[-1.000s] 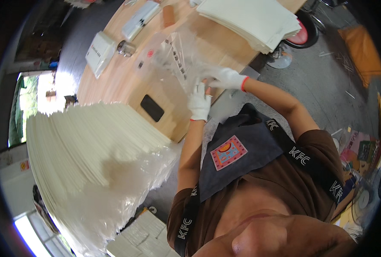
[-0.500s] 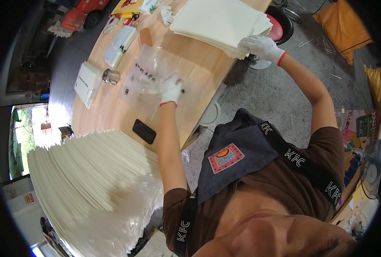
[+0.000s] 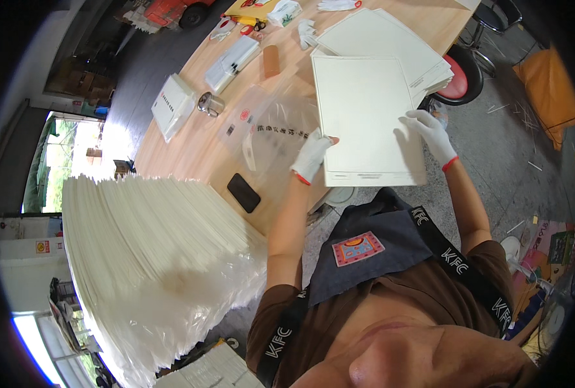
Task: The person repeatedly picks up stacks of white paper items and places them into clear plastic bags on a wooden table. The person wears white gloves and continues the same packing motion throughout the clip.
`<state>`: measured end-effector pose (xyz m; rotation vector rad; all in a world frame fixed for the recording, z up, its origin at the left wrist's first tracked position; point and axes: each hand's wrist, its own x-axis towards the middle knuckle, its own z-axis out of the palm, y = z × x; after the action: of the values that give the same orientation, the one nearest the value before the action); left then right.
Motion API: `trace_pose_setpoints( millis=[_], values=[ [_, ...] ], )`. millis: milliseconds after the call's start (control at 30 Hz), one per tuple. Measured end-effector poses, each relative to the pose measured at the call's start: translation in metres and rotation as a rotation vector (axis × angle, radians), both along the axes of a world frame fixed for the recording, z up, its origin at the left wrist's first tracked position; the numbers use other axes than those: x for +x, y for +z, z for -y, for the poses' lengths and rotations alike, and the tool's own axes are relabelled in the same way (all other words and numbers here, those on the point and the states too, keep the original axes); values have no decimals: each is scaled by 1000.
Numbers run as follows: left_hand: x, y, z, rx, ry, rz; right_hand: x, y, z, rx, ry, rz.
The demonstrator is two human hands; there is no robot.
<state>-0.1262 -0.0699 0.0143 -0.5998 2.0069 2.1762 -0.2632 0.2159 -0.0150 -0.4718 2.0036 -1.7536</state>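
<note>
Your table (image 3: 190,149) leaves room along its left side, a tall stack (image 3: 158,252) by its near corner; the white paper (image 3: 368,123) juts past the table's near edge; a clear bag (image 3: 271,123) lies on the table; your left hand (image 3: 313,155) pinches the paper, your right hand (image 3: 435,134) meets its right edge, grip impossible to tell; the phone (image 3: 243,193) lies near that corner
</note>
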Motion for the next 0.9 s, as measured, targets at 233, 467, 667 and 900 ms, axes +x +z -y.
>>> trace_pose_setpoints(
  millis=[233, 467, 667, 900],
  values=[
    [8, 41, -106, -1054, -421, 244, 45, -34, 76, -124, 120, 10],
    [24, 10, -50, -129, 11, -194, 44, -3, 56, -44, 16, -160],
    [50, 81, 46, 452, 402, -393, 39, 90, 38, 77, 416, -802],
    [83, 118, -10, -219, 144, -400, 53, 114, 85, 713, 820, -1303]
  ],
)
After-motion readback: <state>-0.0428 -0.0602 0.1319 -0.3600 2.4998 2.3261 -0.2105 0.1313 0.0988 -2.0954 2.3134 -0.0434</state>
